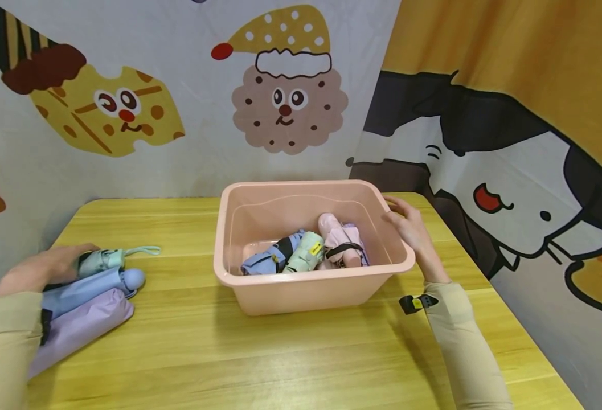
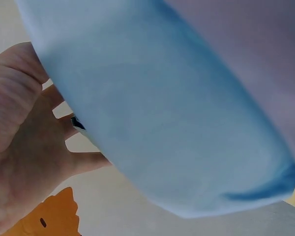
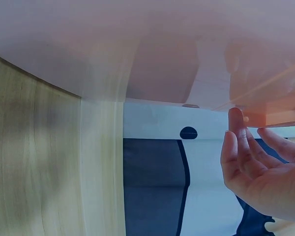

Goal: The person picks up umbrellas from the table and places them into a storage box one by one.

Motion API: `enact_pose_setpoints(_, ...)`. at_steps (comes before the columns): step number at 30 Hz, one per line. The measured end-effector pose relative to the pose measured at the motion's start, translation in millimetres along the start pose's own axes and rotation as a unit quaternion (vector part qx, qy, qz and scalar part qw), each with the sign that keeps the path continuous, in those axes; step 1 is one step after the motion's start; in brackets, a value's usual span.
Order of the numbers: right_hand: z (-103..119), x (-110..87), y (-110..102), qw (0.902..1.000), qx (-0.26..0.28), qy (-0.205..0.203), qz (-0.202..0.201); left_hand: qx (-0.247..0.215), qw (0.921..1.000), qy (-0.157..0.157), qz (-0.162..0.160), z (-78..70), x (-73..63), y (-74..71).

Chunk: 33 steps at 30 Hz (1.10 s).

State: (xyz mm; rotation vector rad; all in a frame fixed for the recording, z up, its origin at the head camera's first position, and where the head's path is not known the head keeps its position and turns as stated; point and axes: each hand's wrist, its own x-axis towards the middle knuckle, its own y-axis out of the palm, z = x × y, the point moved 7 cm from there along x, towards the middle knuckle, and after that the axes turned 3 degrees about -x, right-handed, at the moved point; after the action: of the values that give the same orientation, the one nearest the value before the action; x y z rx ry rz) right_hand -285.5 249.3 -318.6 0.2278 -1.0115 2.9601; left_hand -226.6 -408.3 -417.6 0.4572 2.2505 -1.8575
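On the left of the table lie a mint green folded umbrella (image 1: 103,261) with a wrist strap, a blue folded umbrella (image 1: 93,289) and a lavender one (image 1: 82,324), side by side. My left hand (image 1: 49,267) holds the mint green umbrella. In the left wrist view, the blue umbrella (image 2: 157,108) covers its fingertips. My right hand (image 1: 410,228) grips the right rim of a pink plastic bin (image 1: 301,293); its fingers reach beneath the rim in the right wrist view. Inside the bin are a blue umbrella (image 1: 270,259), a mint green umbrella (image 1: 306,252) and a pale pink umbrella (image 1: 339,239), with something lavender partly hidden behind.
The bin stands at the middle of a wooden table (image 1: 290,359). A curtain (image 1: 193,165) with cartoon prints hangs along the table's back and right edges. A black strap (image 1: 417,303) with a yellow mark is on the right wrist.
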Motion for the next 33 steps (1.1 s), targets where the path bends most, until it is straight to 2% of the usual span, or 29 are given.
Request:
enact_pose_setpoints(8,0,0.4,0,1.0000,-0.005,0.001,0.000,0.002,0.9999,-0.015,0.002,-3.6,-4.5,-2.7)
enact_pose_setpoints(16,-2,1.7,1,0.9999,-0.006,0.007,0.006,0.019,0.9995,0.005,-0.024,-15.3,-0.3,-8.2)
enact_pose_setpoints(22,-2,1.8,1,0.9999,-0.005,0.007,0.008,0.046,0.9958,0.038,-0.068,-23.8,2.7,-12.3)
enact_pose_setpoints(33,-3,2.3,0,1.0000,-0.004,0.005,0.006,0.089,0.9794,0.100,-0.151,-42.1,-3.0,-24.4)
